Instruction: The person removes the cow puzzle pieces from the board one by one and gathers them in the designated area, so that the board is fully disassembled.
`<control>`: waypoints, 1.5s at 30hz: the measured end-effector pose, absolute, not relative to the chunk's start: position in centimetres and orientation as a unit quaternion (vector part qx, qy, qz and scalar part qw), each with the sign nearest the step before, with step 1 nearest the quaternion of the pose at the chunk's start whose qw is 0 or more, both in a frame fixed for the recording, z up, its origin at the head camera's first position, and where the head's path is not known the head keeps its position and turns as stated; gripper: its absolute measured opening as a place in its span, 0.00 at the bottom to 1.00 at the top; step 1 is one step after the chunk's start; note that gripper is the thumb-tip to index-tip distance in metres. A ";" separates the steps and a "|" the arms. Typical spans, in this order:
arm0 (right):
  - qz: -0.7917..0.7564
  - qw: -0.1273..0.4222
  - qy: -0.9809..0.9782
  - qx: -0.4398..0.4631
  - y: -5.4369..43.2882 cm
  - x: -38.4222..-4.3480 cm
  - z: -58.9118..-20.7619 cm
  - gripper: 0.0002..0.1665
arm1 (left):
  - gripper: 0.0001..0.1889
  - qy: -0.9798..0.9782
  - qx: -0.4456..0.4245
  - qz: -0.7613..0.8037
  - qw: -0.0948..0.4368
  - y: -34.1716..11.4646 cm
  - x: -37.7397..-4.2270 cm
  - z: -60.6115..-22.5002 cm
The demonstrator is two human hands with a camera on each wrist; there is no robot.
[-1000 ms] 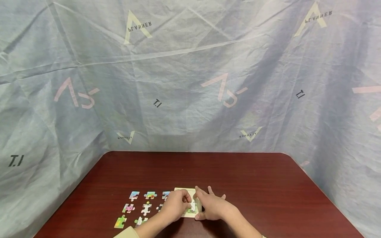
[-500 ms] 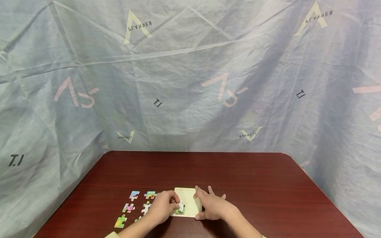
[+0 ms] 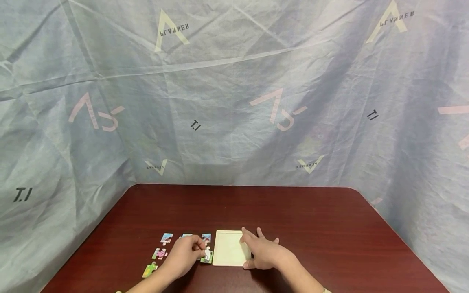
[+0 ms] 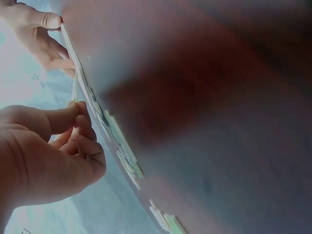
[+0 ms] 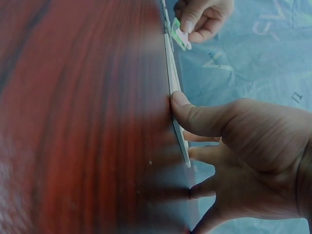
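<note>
In the head view my left hand [image 3: 186, 254] pinches a jigsaw piece [image 3: 207, 255] with a white figure on green, just left of a shallow cream puzzle tray [image 3: 231, 248]. The right wrist view shows that piece [image 5: 181, 35] tilted, raised off the table between thumb and fingers. My right hand [image 3: 264, 250] rests at the tray's right side, fingers spread, the thumb near its front corner. In the right wrist view the right thumb touches the tray's edge [image 5: 171, 73]. The tray's bare pale bottom shows.
Loose jigsaw pieces lie left of the tray: a blue one [image 3: 167, 238], a pink one [image 3: 159, 253], a green-yellow one [image 3: 150, 269] and a blue one [image 3: 206, 237]. My left hand covers others. A grey cloth [image 3: 234, 122] hangs behind the dark red table [image 3: 311, 219].
My left hand has moved left with the piece, from over the tray to beside it, so the tray's inside now shows. My right hand has stayed at the tray.
</note>
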State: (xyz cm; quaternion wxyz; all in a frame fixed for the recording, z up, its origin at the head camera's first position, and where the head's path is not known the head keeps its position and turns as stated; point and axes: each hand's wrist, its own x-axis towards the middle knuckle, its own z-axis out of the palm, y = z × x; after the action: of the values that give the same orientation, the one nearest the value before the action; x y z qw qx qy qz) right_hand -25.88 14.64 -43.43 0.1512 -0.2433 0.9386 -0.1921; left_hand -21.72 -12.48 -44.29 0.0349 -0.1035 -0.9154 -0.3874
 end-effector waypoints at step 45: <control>-0.198 0.162 0.936 -0.243 14.9 -25.8 -43.2 0.40 | 0.07 -0.930 -0.139 -0.340 0.026 -14.5 -20.3 -44.7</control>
State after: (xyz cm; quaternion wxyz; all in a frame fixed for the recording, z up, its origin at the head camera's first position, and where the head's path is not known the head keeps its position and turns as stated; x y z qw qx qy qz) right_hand -25.82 14.91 -43.17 0.1622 -0.2431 0.9357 -0.1976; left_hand -20.26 -14.46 -44.72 0.0262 -0.1393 -0.9297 -0.3401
